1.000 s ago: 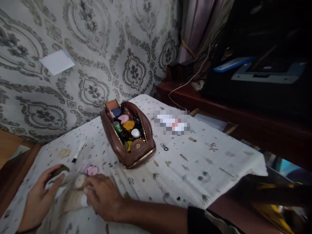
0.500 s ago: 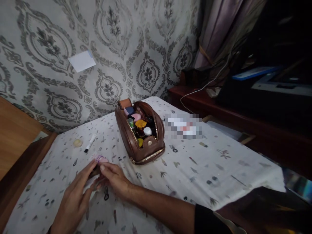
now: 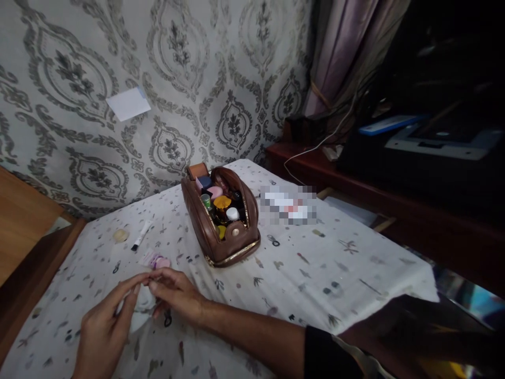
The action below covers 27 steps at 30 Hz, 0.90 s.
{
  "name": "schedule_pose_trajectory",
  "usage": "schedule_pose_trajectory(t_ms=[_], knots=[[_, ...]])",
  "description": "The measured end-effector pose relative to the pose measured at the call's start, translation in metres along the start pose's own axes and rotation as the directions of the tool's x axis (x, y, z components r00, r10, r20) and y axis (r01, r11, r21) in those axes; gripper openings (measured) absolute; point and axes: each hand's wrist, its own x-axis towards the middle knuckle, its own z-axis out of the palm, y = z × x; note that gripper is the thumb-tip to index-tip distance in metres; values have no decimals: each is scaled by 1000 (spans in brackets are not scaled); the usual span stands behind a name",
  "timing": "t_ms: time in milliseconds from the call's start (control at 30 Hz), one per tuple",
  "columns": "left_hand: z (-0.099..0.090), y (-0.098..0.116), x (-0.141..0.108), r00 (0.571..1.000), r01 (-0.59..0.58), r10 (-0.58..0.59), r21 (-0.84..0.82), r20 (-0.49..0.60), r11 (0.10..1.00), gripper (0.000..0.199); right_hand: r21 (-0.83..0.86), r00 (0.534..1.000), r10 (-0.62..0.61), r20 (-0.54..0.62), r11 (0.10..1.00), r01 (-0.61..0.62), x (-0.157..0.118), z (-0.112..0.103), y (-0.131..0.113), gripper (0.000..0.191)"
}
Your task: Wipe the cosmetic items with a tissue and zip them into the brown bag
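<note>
My left hand (image 3: 108,321) and my right hand (image 3: 175,295) meet at their fingertips over the front left of the patterned cloth (image 3: 236,337). Their fingers are pinched together; anything between the tips is too small to make out. A pale, whitish item (image 3: 142,310) shows beneath and between the hands. Just beyond my fingertips lies a tube with a pink cap (image 3: 158,260). Farther back are a slim white tube with a black cap (image 3: 141,236) and a small round yellowish item (image 3: 120,235). The brown bag (image 3: 197,221) stands unzipped, holding several jars and bottles.
Right of the bag lies a blurred-out white and red item (image 3: 290,205). A dark red desk (image 3: 339,184) with a cable stands at the right. The patterned wall rises behind, and a wooden edge (image 3: 39,263) borders the left.
My hands have drawn back from the pink-capped tube, which now shows more fully, and their fingertips have come together. The pale item beneath them is more visible. The camera view has shifted slightly.
</note>
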Motion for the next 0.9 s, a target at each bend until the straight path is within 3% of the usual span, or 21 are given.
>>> schedule_pose_trajectory(t_ms=[267, 433, 533, 667, 767, 833, 900], knots=[[-7, 10, 25, 977, 209, -203, -124, 61, 970, 39, -73, 999, 36, -12, 997, -37, 1, -1, -3, 60], [-14, 14, 28, 930, 363, -341, -196, 138, 911, 46, -60, 992, 96, 80, 994, -91, -5, 6, -2, 73], [-11, 15, 21, 915, 402, -389, -227, 103, 887, 47, 20, 991, 117, 65, 993, -119, -6, 10, -4, 78], [-2, 13, 11, 966, 259, -251, -240, 66, 936, 45, 114, 988, 103, -113, 989, -90, -2, 9, -5, 79], [6, 8, 5, 986, 121, -92, -219, 135, 968, 47, 123, 967, 37, -254, 992, -6, 1, 5, -4, 74], [10, 5, 3, 980, 97, -59, -197, 191, 976, 51, 34, 960, -30, -278, 999, 40, 1, 2, -3, 62], [13, 3, 1, 972, 112, -69, -187, 224, 976, 49, -57, 972, -48, -230, 998, 35, 2, 0, -2, 50]])
